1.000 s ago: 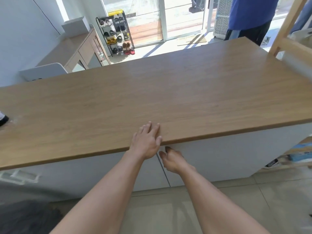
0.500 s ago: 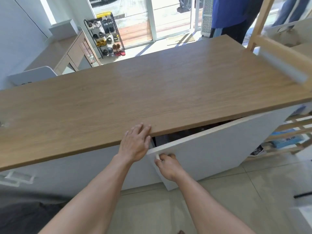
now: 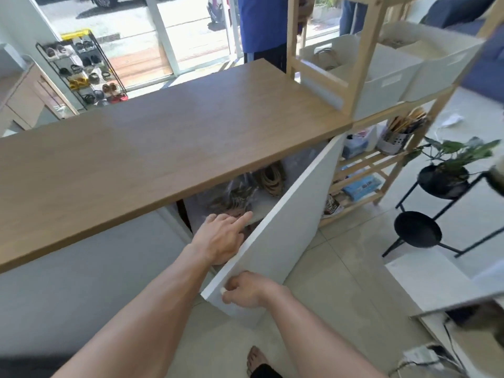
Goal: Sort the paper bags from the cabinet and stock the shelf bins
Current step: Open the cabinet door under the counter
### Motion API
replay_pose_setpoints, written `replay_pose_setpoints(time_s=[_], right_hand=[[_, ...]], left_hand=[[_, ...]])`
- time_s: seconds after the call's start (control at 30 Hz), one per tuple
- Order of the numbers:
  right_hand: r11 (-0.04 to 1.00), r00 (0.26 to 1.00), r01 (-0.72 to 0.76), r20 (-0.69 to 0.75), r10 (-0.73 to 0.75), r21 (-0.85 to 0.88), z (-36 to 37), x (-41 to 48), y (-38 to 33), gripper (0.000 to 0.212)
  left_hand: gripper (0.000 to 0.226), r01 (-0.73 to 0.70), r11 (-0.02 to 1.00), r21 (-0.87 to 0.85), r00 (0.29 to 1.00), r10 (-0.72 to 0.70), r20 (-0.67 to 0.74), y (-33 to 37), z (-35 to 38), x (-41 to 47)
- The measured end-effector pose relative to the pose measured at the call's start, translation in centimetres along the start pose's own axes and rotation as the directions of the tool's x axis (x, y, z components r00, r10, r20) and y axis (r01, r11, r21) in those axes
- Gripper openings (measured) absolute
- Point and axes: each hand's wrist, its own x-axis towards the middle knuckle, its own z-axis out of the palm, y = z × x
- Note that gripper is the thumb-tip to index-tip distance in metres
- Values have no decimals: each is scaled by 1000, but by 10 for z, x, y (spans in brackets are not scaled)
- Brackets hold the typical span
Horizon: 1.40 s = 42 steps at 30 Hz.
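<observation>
The white cabinet door (image 3: 289, 219) under the wooden counter (image 3: 152, 148) stands wide open. My right hand (image 3: 245, 289) grips its lower front edge. My left hand (image 3: 222, 236) reaches into the opening with fingers spread, holding nothing. Inside the cabinet lie brown paper bags with twisted handles (image 3: 231, 200), some in clear plastic, and a bundle of them (image 3: 271, 177) further back. White shelf bins (image 3: 381, 83) sit on the wooden shelf unit (image 3: 357, 58) to the right of the counter.
Lower shelves hold blue packets (image 3: 360, 186) and a cutlery holder (image 3: 395, 140). A plant on a black stand (image 3: 447, 175) and a black stool (image 3: 417, 229) are on the floor at right. A person in blue (image 3: 261, 25) stands behind the counter. A shoe rack (image 3: 81, 69) is far left.
The door swung from shut to wide open, pulled by my right hand. My left hand left the counter edge and moved into the cabinet opening. The view shifted right.
</observation>
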Motion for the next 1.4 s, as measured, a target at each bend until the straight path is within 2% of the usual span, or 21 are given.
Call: replay_pose_setpoints(time_s=[0.17, 0.33, 0.47, 0.53, 0.63, 0.8, 0.87, 0.93, 1.07, 1.2, 1.3, 1.4], right_hand=[[994, 991, -100, 87, 103, -42, -1, -46, 44, 46], [944, 948, -289, 189, 258, 160, -7, -92, 93, 45], [903, 918, -379, 204, 340, 202, -16, -130, 136, 38], [887, 907, -410, 197, 372, 215, -22, -152, 158, 28], [866, 899, -437, 152, 411, 242, -34, -186, 176, 37], [828, 847, -520, 0, 532, 210, -57, -230, 219, 39], [798, 796, -570, -108, 595, 195, -64, -242, 235, 40], [772, 739, -581, -231, 633, 258, -69, -257, 247, 43], [759, 634, -522, -419, 650, 389, -73, -275, 263, 38], [752, 489, -471, -573, 657, 461, -73, -281, 280, 39], [718, 403, -563, -623, 670, 409, -68, -272, 290, 55], [654, 252, -623, -681, 687, 429, -64, -261, 295, 73]], left_hand=[[56, -120, 992, -25, 992, 121, 34, 57, 10, 6], [61, -208, 976, -69, 978, 210, 17, 111, 4, 10], [66, -286, 957, -46, 956, 288, 45, 153, 2, 25], [68, -327, 945, -7, 943, 326, 67, 177, 2, 37], [85, -403, 913, 67, 913, 396, 103, 204, 1, 51], [72, -419, 908, 25, 905, 415, 99, 254, -25, 64], [73, -424, 905, 42, 901, 417, 116, 274, -34, 71], [74, -451, 888, 88, 891, 441, 113, 294, -41, 82], [80, -475, 841, 260, 879, 469, 87, 317, -52, 99], [82, -495, 824, 276, 867, 487, 99, 335, -63, 116], [83, -520, 816, 253, 854, 503, 131, 346, -67, 129], [82, -533, 815, 229, 846, 514, 141, 356, -72, 141]])
